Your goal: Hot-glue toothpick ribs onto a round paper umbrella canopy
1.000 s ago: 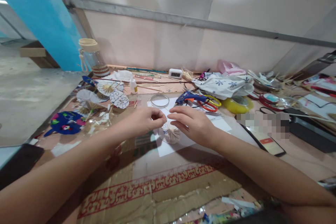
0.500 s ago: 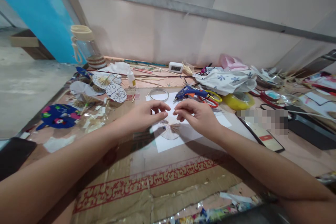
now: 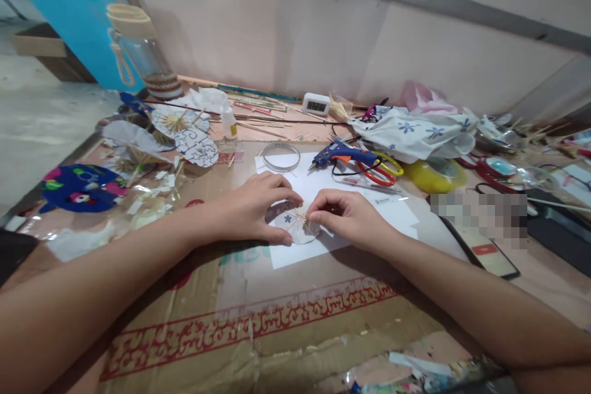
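A small round pale disc (image 3: 305, 234), with thin sticks spreading from its middle and a blue flower on it, lies on white paper (image 3: 295, 257). My left hand (image 3: 253, 208) curves around the disc's left side, thumb and fingers apart near its lower and upper edges. Over the right part of the disc, my right hand (image 3: 351, 217) has thumb and forefinger pinched together. What sits between those fingertips is too small to make out. Just beyond the hands are a metal ring (image 3: 281, 168) and a blue glue gun (image 3: 339, 152).
Scissors (image 3: 381, 175), a pen (image 3: 364, 184) and yellow tape (image 3: 436, 177) lie to the right, with a phone (image 3: 489, 252) farther out. Decorated round fans (image 3: 196, 146), a small bottle (image 3: 228, 123) and a blue cloth piece (image 3: 83, 189) occupy the left. Cardboard (image 3: 184, 295) covers the front.
Both hands have come down to the disc. My left thumb and fingers have spread farther apart around it, and my right fingertips have moved down onto its right side. The view has shifted slightly.
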A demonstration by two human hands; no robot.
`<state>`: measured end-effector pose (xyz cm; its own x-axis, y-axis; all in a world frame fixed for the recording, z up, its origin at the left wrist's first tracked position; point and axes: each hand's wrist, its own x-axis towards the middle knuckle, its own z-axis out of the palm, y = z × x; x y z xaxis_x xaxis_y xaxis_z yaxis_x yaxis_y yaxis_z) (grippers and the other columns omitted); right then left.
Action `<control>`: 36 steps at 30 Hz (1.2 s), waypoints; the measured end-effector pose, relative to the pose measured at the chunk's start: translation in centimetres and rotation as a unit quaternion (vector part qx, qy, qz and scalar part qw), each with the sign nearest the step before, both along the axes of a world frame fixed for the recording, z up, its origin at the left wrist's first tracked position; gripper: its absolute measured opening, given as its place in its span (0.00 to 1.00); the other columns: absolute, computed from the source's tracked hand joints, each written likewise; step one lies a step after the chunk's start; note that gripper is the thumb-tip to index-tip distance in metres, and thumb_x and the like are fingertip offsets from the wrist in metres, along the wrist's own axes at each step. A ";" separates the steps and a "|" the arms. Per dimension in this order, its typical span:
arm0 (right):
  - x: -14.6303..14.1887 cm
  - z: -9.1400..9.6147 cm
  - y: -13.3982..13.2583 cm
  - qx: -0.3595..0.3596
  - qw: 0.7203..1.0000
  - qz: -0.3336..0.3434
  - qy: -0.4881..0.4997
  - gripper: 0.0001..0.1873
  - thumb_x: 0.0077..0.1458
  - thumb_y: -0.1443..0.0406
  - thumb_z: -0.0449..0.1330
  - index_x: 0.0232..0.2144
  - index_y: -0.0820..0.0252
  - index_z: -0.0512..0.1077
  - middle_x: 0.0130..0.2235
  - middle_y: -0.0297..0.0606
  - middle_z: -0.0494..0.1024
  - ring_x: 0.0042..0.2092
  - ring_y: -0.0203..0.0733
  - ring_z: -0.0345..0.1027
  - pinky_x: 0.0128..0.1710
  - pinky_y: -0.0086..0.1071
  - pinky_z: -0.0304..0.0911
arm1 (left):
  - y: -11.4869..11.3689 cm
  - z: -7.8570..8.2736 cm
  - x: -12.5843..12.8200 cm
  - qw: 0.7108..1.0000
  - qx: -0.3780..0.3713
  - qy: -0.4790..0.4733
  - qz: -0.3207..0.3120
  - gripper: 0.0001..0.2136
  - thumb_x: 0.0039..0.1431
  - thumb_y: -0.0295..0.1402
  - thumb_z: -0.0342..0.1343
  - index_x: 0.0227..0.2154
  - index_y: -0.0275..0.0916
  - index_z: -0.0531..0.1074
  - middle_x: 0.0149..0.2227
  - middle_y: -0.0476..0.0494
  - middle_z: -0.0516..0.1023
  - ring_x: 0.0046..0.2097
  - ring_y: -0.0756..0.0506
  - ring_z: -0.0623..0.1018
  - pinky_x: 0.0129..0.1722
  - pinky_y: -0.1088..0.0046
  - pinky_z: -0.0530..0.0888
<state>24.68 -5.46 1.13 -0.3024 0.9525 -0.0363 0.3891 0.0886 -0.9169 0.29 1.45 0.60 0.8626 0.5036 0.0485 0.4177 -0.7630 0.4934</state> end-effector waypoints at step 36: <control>-1.2 0.5 -0.1 -0.070 0.997 -0.010 0.010 0.05 0.52 0.63 0.64 0.28 0.59 0.79 0.29 0.34 0.80 0.31 0.39 0.69 0.34 0.33 0.61 | 0.1 -0.1 0.3 1.000 0.003 -0.005 0.008 0.25 0.56 0.52 0.68 0.52 0.46 0.77 0.55 0.40 0.75 0.58 0.33 0.71 0.60 0.55 0.67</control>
